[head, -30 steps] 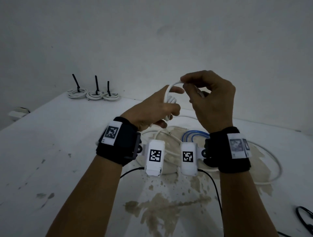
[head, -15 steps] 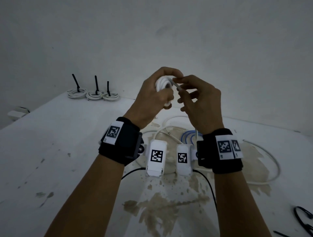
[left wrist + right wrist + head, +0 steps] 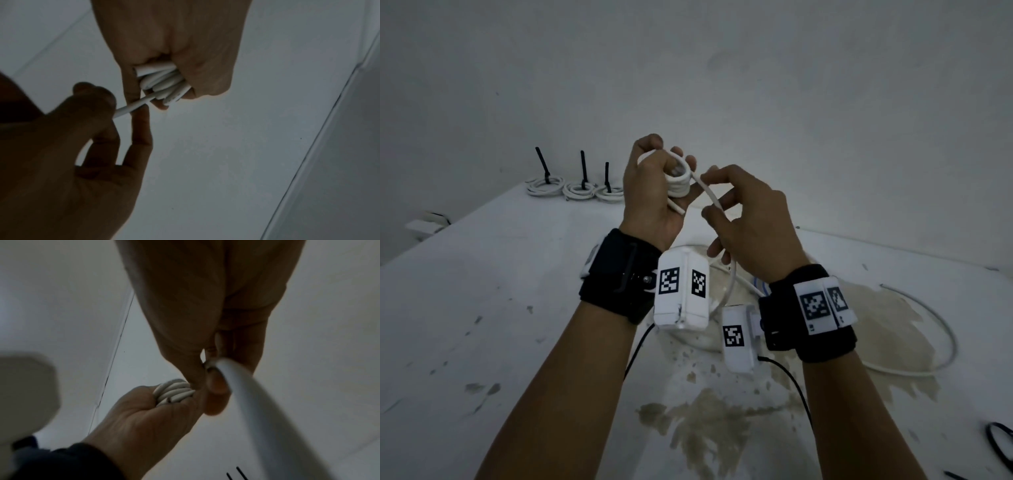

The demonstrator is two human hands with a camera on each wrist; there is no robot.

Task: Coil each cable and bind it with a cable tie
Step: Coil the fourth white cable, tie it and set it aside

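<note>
White cable coil (image 3: pixel 678 181) held up above the stained table (image 3: pixel 482 308), mid-wind.
Coil is gripped in the left hand (image 3: pixel 650 195); its loose strand (image 3: pixel 710 195) is pinched by the right hand (image 3: pixel 751 219). Three tied coils (image 3: pixel 575 186) are lined up at the far-left table edge.

Much of the small white cable coil (image 3: pixel 678 181) is buried inside the curled left hand (image 3: pixel 650 195). The loose white cable strand (image 3: pixel 252 402) blurs in the right wrist view. A black looped cord (image 3: pixel 1000 445) is cut off at the head view's right edge.
</note>
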